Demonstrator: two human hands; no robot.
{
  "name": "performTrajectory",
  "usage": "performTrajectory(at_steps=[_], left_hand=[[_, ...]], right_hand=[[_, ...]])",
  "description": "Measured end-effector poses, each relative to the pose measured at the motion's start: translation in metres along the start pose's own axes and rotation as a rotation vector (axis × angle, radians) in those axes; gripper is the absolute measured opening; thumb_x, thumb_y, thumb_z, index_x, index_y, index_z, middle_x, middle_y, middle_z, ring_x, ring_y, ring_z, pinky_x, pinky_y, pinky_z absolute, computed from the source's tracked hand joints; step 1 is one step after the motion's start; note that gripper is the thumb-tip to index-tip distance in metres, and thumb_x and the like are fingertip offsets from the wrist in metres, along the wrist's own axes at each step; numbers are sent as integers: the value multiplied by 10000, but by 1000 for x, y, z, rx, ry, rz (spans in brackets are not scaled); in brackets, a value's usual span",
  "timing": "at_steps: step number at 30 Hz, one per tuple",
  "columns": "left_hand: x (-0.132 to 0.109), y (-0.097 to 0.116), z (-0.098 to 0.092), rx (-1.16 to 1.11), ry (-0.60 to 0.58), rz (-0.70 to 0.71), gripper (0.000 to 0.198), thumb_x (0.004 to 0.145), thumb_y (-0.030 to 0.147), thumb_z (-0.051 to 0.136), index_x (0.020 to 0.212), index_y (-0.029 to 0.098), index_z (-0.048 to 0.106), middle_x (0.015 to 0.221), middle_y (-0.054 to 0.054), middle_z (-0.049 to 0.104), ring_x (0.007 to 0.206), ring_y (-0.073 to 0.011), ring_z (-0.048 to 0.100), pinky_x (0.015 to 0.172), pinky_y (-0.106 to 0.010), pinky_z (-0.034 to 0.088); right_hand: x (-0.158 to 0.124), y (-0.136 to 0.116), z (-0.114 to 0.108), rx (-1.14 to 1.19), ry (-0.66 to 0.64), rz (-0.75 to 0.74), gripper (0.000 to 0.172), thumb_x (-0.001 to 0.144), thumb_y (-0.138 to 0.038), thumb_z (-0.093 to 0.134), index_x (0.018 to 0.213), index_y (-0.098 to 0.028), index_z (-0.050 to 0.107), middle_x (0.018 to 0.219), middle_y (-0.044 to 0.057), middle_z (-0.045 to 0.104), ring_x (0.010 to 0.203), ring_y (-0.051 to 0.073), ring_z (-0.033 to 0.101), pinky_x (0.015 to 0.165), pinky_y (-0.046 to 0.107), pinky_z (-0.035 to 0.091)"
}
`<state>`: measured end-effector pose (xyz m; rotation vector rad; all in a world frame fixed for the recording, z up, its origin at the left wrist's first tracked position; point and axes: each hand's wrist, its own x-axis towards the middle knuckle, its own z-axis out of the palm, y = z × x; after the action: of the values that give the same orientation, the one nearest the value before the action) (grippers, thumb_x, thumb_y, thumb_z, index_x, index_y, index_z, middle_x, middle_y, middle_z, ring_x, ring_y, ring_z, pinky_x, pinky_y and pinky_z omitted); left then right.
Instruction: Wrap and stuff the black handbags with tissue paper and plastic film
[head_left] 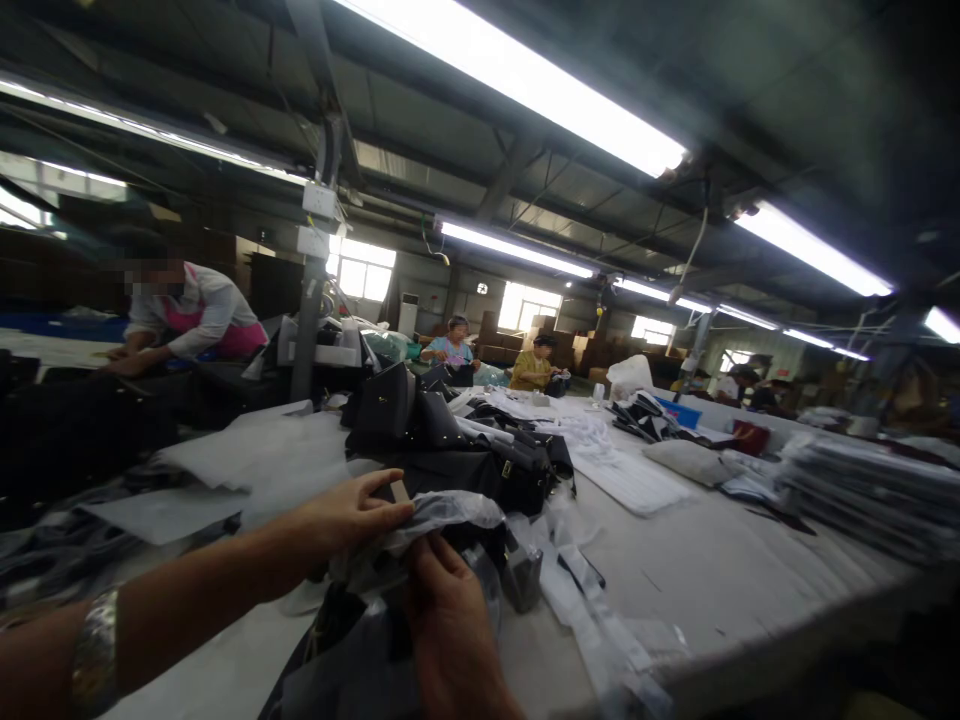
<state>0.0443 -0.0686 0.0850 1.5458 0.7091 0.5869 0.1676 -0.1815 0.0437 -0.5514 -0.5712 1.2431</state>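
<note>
My left hand (352,520), with a metal bracelet on its wrist, reaches in from the left. Its thumb and fingers are closed on a strip of clear plastic wrap (459,509), beside a small beige piece (400,491). Just below, the fingers of my right hand (454,605) pinch the same plastic, their tips partly hidden. Under both hands is a black bag (360,665), loosely covered with clear film and cut off by the lower edge. Right of my hands a small grey block-like piece (523,575) sits among the loose plastic.
Black bags (386,405) with gold fittings are heaped ahead. White sheets (262,455) lie left, plastic strips (600,630) right, on a pale table (720,570). Flat wrapped stacks (862,495) stand at right. A metal post (307,310) rises near a person in a pink apron (195,310); others work farther back.
</note>
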Motion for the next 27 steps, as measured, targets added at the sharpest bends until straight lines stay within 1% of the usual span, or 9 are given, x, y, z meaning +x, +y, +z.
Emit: performTrajectory(at_steps=[5,8,11,14,17,19,21,24,27], left_hand=[[-6,9,6,-64,-8,-7,701,732,587,839,1270,189,632,975,-57,797,894,-242,740,745,-295,519],[-7,11,7,-68,30,-18,717,713,570,863,1276,195,623,936,-47,802,846,-232,742,701,-274,510],[-9,13,9,-61,55,-17,713,698,563,879,1265,211,628,911,-36,803,824,-230,742,694,-274,517],[-9,11,14,-63,53,7,574,692,566,877,1100,208,693,937,-45,800,898,-262,741,765,-315,542],[-7,5,17,-27,108,88,491,645,576,893,882,192,701,842,-42,778,817,-245,717,721,-313,520],[-5,1,18,0,150,137,492,606,578,907,803,183,687,757,-29,745,722,-210,679,661,-291,487],[-5,0,19,28,166,162,490,603,576,904,786,177,687,724,-28,729,686,-197,659,638,-281,476],[-7,-2,21,78,187,203,435,665,552,867,782,174,687,723,-35,732,687,-199,663,631,-272,480],[-12,-2,24,113,265,250,384,689,510,851,723,179,658,665,-1,689,639,-167,626,584,-236,446]], right_hand=[[-7,-10,-14,159,126,98,324,646,-305,910,923,-165,818,966,62,806,902,179,739,829,248,572],[-11,-7,-21,188,159,113,369,580,-219,930,927,-170,815,965,69,807,935,190,747,895,276,572],[-13,-3,-16,140,144,73,407,621,-191,944,1002,-198,802,1073,47,792,978,150,735,888,216,556],[-9,1,-6,83,109,15,400,685,-268,937,1052,-214,789,1114,31,776,1035,143,715,884,192,540],[-2,8,-3,21,124,-49,412,692,-355,931,1052,-221,783,1053,31,779,1038,182,710,912,250,538],[3,15,-6,-32,173,-81,423,676,-391,934,1023,-204,780,979,38,779,986,203,711,868,269,543],[8,22,-10,-99,225,-119,445,661,-423,933,996,-178,773,916,47,770,894,203,704,764,255,540],[12,30,-12,-204,282,-200,490,693,-491,890,1021,-151,758,836,40,744,670,150,638,573,222,477],[14,32,-9,-266,315,-256,494,722,-535,844,1022,-154,750,772,19,716,589,132,588,502,214,438]])
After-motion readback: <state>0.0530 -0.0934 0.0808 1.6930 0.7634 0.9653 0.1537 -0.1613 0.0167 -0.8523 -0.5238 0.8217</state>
